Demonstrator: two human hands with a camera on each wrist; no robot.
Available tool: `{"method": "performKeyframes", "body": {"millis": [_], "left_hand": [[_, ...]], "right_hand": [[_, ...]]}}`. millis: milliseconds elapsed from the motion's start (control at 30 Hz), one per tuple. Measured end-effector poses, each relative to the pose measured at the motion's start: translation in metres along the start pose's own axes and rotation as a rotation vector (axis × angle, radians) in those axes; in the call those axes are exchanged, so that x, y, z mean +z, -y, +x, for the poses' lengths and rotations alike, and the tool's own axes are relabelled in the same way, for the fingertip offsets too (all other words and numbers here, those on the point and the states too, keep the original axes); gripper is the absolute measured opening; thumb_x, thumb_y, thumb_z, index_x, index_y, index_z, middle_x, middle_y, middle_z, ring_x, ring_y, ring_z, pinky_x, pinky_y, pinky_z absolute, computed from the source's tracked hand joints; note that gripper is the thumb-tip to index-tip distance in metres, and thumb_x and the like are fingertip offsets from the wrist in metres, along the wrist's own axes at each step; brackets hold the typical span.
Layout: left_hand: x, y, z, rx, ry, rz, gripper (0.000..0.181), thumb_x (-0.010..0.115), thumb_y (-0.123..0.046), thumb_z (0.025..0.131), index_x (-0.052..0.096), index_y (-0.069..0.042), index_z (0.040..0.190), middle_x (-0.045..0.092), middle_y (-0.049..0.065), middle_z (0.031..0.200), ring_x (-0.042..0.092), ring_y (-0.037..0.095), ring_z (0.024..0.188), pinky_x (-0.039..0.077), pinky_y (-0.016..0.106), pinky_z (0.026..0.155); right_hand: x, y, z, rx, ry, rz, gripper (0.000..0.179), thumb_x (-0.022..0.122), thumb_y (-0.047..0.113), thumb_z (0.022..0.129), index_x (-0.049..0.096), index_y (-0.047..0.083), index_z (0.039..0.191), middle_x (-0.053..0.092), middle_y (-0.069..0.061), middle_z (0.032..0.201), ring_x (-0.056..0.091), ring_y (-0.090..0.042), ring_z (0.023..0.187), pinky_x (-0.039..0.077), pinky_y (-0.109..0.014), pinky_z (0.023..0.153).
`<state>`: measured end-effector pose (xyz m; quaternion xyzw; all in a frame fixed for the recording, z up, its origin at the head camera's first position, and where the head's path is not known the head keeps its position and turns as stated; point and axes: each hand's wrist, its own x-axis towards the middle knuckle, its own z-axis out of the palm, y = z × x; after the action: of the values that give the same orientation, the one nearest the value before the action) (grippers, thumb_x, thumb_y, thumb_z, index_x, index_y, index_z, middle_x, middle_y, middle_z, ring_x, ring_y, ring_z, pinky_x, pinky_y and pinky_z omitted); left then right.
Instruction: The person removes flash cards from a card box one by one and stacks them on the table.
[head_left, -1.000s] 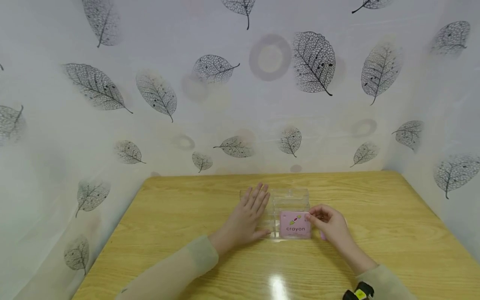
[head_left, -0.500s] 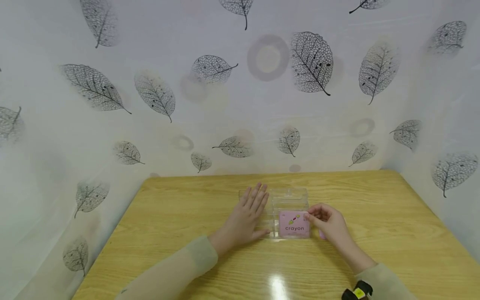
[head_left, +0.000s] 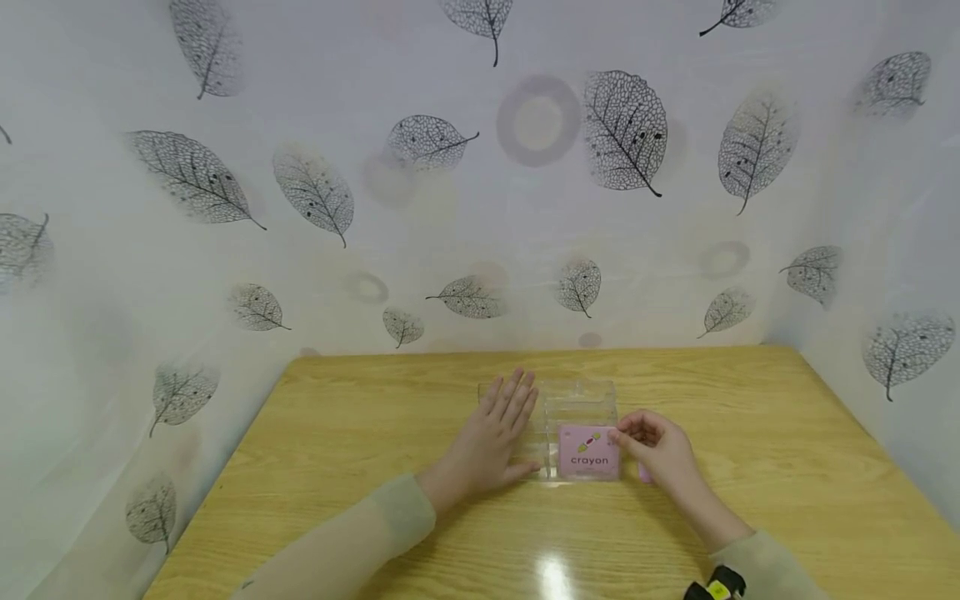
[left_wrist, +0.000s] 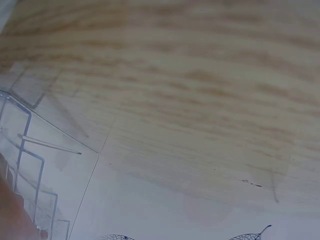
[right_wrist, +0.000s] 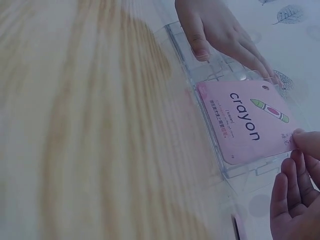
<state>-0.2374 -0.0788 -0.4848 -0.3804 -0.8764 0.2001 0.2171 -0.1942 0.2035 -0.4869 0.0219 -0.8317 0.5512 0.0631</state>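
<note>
A pink flash card [head_left: 589,452] printed with "crayon" and a drawn crayon lies face up over the right part of a clear plastic box [head_left: 579,408]. My right hand [head_left: 660,450] pinches the card's far right corner, its thumb [right_wrist: 304,142] on the printed face and the other fingers curled below. With fingers straight, my left hand [head_left: 489,440] rests on the left part of the box, covering much of it. Only a blurred edge of the left hand [left_wrist: 15,212] shows in the left wrist view, beside the clear box walls.
Partly hidden by the right hand, a small pink item [head_left: 645,472] lies on the table just right of the box. The wooden table [head_left: 337,433] meets a leaf-patterned white sheet [head_left: 450,217] at the back and sides. A black strap [head_left: 716,583] circles the right wrist.
The hands, card and box keep their places relative to each other. Only the head view shifts slightly.
</note>
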Motion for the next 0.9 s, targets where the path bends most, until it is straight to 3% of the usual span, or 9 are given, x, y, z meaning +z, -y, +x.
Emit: {"method": "performKeyframes", "body": {"millis": [367, 900], "left_hand": [[-0.0015, -0.0009, -0.0010, -0.002, 0.022, -0.012, 0.105, 0.014, -0.079, 0.083, 0.001, 0.000, 0.150, -0.007, 0.022, 0.157, -0.009, 0.039, 0.144, 0.002, 0.051, 0.118], [-0.0014, 0.0003, -0.0009, -0.005, 0.023, 0.002, 0.105, 0.013, -0.079, 0.083, -0.001, 0.001, 0.150, -0.008, 0.022, 0.156, -0.009, 0.039, 0.144, 0.002, 0.052, 0.118]], "right_hand": [[-0.0025, 0.0054, -0.0026, 0.000, 0.001, 0.030, 0.029, 0.070, 0.028, 0.084, 0.066, 0.002, 0.096, 0.066, -0.006, 0.089, 0.058, -0.006, 0.077, 0.051, -0.019, 0.068], [-0.0041, 0.0056, 0.0042, -0.041, -0.050, -0.058, 0.025, 0.068, 0.027, 0.087, 0.070, 0.003, 0.094, 0.068, -0.002, 0.089, 0.057, 0.000, 0.076, 0.049, -0.016, 0.067]]}}
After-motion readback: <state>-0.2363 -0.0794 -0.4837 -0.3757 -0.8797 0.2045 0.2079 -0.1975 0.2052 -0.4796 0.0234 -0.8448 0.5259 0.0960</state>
